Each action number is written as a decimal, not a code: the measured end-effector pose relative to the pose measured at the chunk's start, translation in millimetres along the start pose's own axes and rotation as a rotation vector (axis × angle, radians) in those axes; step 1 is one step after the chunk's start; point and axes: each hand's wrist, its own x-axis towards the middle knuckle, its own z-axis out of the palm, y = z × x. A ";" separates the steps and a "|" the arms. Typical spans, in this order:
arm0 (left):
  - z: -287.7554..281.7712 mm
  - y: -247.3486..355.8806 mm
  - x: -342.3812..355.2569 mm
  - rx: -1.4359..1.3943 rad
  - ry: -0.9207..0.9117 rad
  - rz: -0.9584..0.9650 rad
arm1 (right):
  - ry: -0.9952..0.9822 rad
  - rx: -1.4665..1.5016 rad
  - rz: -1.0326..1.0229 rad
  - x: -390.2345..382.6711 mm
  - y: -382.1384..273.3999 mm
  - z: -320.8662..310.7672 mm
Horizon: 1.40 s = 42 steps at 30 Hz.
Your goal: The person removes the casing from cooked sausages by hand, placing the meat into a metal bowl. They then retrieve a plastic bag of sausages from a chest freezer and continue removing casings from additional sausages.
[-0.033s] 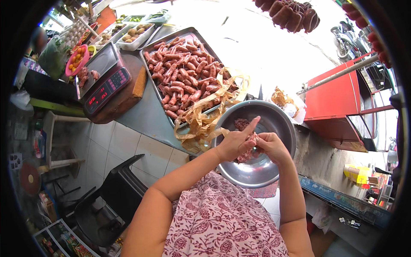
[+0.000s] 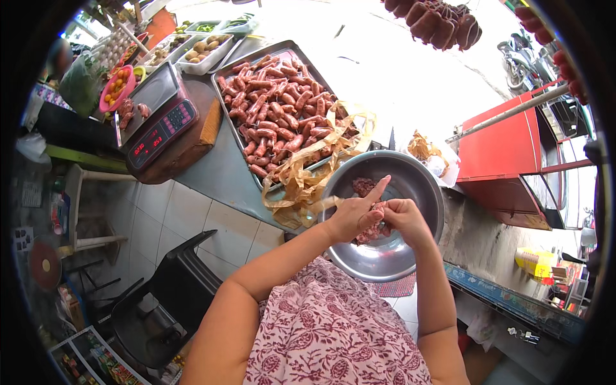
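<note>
A steel mixing bowl point(image 2: 428, 192) is in front of me with raw minced meat point(image 2: 364, 187) in it. Over it, my left hand point(image 2: 350, 218) curls against a clump of the meat, one finger stretched out. Pressed to the same clump from the other side is my right hand point(image 2: 404, 217), its fingertips pinched together. My fingers partly hide the clump. A translucent yellowish sausage casing point(image 2: 292, 199) hangs over the tray's near corner, one strand reaching my left hand. Many short red sausages point(image 2: 273, 115) fill the metal tray point(image 2: 314, 67) beyond.
A digital scale point(image 2: 157, 131) with meat pieces stands on a round wooden block point(image 2: 208, 125) at the left. Containers of produce point(image 2: 205, 52) are behind it. Sausages point(image 2: 433, 25) hang at the top right. A black plastic chair point(image 2: 183, 269) is at the lower left, a red cabinet point(image 2: 497, 141) at the right.
My right hand has shifted very slightly at the clump of meat. Otherwise things look the same.
</note>
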 end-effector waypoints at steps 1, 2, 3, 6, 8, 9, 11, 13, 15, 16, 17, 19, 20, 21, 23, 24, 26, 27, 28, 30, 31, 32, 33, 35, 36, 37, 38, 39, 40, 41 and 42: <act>1.2 -0.9 0.4 0.042 -0.019 -0.027 | 0.072 -0.133 -0.015 4.4 4.4 7.0; 2.4 -1.8 0.1 0.082 -0.046 -0.071 | 0.147 -0.262 -0.028 9.1 9.1 13.8; 4.3 -3.1 1.7 0.113 -0.065 -0.090 | 0.197 -0.208 -0.078 13.8 13.1 20.6; 8.7 -7.0 2.4 0.017 -0.034 -0.116 | 0.145 -0.207 -0.052 16.7 11.6 17.6; 8.3 -11.8 4.7 0.021 0.026 -0.092 | -0.038 -0.171 -0.014 12.1 -0.6 -4.5; 9.3 -13.6 5.5 0.014 0.062 -0.077 | -0.110 -0.028 -0.033 5.2 -2.0 -11.2; 12.7 -16.0 5.7 0.006 0.039 -0.041 | -0.095 0.018 -0.046 -1.1 1.1 -16.4; 16.9 -16.8 5.7 0.098 0.018 -0.035 | -0.048 -0.142 -0.111 0.9 11.4 -10.9; 19.7 -17.2 7.9 0.303 -0.032 -0.054 | 0.113 -0.146 -0.069 15.4 24.3 1.5; 20.2 -17.2 8.7 0.280 -0.014 -0.032 | 0.227 -0.157 -0.009 20.9 30.8 8.0; 20.3 -17.3 9.5 0.261 -0.011 -0.028 | 0.216 -0.163 -0.144 24.9 35.1 12.0; 19.4 -16.9 9.9 0.173 0.006 -0.025 | 0.225 -0.277 -0.190 28.3 36.2 9.3; 19.0 -16.2 9.5 0.165 0.006 -0.031 | 0.099 -0.153 -0.193 24.9 33.4 1.7; 17.8 -15.9 9.1 0.159 0.009 -0.035 | -0.022 -0.051 -0.142 18.9 28.2 -10.7; 17.4 -15.8 7.8 0.105 0.050 -0.009 | -0.168 0.084 -0.104 5.7 23.0 -27.2; 18.5 -15.7 8.0 0.086 0.019 0.016 | -0.077 0.065 -0.034 6.6 22.9 -27.2; 20.4 -15.5 7.1 0.043 -0.016 0.041 | -0.006 0.009 -0.049 8.7 26.1 -21.9; 21.2 -15.3 6.2 0.102 -0.059 -0.082 | 0.124 -0.112 -0.015 12.9 30.7 -12.7; 22.0 -15.2 6.6 0.190 -0.059 -0.083 | 0.199 -0.213 -0.009 18.0 34.8 -3.4; 23.2 -14.6 6.3 0.353 -0.073 -0.109 | 0.281 -0.296 -0.174 26.0 38.2 8.0; 23.0 -14.5 6.4 0.290 -0.026 -0.084 | 0.216 -0.289 -0.222 26.4 37.5 8.1; 22.9 -14.1 6.2 0.260 -0.018 -0.098 | 0.154 -0.300 -0.183 24.9 35.0 4.8; 22.4 -14.1 6.5 0.226 -0.015 -0.110 | 0.124 -0.322 -0.096 20.6 30.8 -2.7; 22.5 -14.8 7.2 0.185 0.012 -0.084 | -0.058 -0.019 -0.031 8.3 21.8 -20.9; 22.6 -15.4 7.2 0.180 0.033 -0.051 | -0.141 0.123 -0.081 5.8 21.0 -23.2; 22.8 -16.2 7.8 0.174 0.073 -0.029 | -0.035 0.018 -0.038 6.0 20.8 -23.4; 23.7 -16.7 8.0 0.159 0.047 -0.031 | 0.003 -0.104 -0.045 7.9 22.4 -21.0; 24.5 -17.3 8.0 0.144 0.040 -0.044 | 0.037 -0.228 -0.051 13.5 25.6 -15.2; 24.9 -17.9 8.3 0.129 0.031 -0.056 | 0.093 -0.288 -0.080 21.9 28.9 -9.1; 25.2 -18.4 8.3 0.292 -0.044 -0.106 | 0.147 -0.346 -0.105 30.5 33.1 -1.5; 25.3 -18.8 8.0 0.292 -0.012 -0.085 | 0.233 -0.442 -0.057 36.7 37.0 3.6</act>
